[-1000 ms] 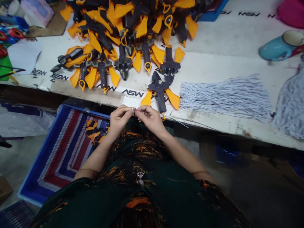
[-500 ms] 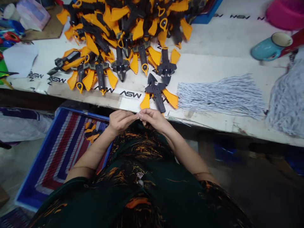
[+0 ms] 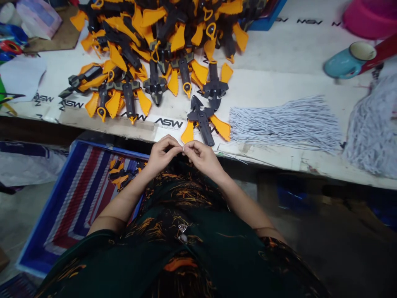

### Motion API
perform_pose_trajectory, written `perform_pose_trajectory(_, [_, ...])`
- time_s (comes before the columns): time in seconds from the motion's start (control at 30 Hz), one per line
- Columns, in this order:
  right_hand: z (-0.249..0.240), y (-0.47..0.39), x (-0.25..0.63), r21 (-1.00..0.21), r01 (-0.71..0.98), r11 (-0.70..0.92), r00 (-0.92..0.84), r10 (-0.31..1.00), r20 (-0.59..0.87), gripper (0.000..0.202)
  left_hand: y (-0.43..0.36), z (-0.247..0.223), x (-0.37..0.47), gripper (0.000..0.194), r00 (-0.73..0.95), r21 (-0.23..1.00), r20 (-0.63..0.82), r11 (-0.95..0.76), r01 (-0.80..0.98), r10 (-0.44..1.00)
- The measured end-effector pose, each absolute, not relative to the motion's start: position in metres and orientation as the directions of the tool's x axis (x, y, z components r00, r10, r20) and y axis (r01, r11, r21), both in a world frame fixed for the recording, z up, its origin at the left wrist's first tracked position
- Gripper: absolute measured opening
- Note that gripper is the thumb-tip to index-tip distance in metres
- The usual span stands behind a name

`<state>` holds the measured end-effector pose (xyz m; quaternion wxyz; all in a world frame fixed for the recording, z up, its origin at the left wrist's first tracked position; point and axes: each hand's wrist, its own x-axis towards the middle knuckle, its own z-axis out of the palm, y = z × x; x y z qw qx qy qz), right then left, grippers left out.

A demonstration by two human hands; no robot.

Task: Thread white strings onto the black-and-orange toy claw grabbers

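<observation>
In front of my body, at the table's front edge, both hands meet fingertip to fingertip. My left hand [image 3: 163,155] is closed in a pinch, thumb against forefinger. My right hand [image 3: 202,157] pinches at the same spot, its fingers curled. Between the tips shows a short bit of thin white cord [image 3: 183,147]; the rest of it is hidden by the fingers. Just beyond lies a black toy bird-like piece with orange wings [image 3: 203,124], flat on the table and not held. To its right rests a bundle of cut white cords [image 3: 285,124].
Several similar black and orange pieces [image 3: 155,80] are heaped at the back left. A teal mug [image 3: 343,64], a pink tub [image 3: 370,20] and a looser cord pile [image 3: 369,128] stand right. Below left, a blue crate [image 3: 34,244] with striped lining holds more pieces.
My left hand has turned and its fingers have bent into an arched pinch, rising slightly. My right hand stays at nearly the same place. The view has shifted a little.
</observation>
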<state>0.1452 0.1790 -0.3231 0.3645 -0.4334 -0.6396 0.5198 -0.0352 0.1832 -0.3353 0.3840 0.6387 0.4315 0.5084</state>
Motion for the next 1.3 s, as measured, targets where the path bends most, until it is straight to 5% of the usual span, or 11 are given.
perform_pose_trajectory(0.1, [-0.325,0.185,0.148,-0.988,0.057,-0.142,-0.466,0.872,-0.152,0.028,0.189,-0.334,-0.039,0.017,0.208,0.831,0.473,-0.512,0.219,0.856])
perform_pose_trajectory(0.23, [-0.327,0.187,0.15,-0.979,0.05,-0.2,-0.494,0.846,-0.198,0.029,0.194,-0.334,-0.043,0.016,0.271,0.805,0.478,-0.54,0.245,0.836])
perform_pose_trajectory(0.47, [-0.332,0.173,0.14,-0.926,0.353,0.136,-0.182,0.98,0.075,0.012,0.176,-0.336,-0.03,0.014,0.147,0.781,0.429,-0.448,0.434,0.891])
perform_pose_trajectory(0.6, [-0.338,0.17,0.14,-0.816,0.483,0.319,-0.217,0.946,0.241,0.008,0.165,-0.334,-0.021,0.011,0.089,0.754,0.386,-0.369,0.544,0.918])
perform_pose_trajectory(0.77, [-0.341,0.172,0.15,-0.806,0.383,0.451,-0.356,0.877,0.321,0.01,0.164,-0.333,-0.015,0.009,-0.008,0.861,0.232,-0.201,0.467,0.973])
perform_pose_trajectory(0.93, [-0.34,0.172,0.15,-0.912,0.269,0.311,-0.322,0.921,0.219,0.014,0.165,-0.338,-0.017,0.011,0.031,0.915,0.124,-0.126,0.384,0.992])
perform_pose_trajectory(1.17, [-0.339,0.17,0.144,-0.981,0.19,0.048,-0.315,0.949,-0.014,0.023,0.164,-0.343,-0.031,0.011,0.173,0.755,0.462,-0.488,0.439,0.87])
perform_pose_trajectory(1.3, [-0.341,0.169,0.142,-0.989,0.144,-0.018,-0.313,0.948,-0.063,0.024,0.164,-0.345,-0.032,0.01,0.161,0.79,0.417,-0.444,0.422,0.895])
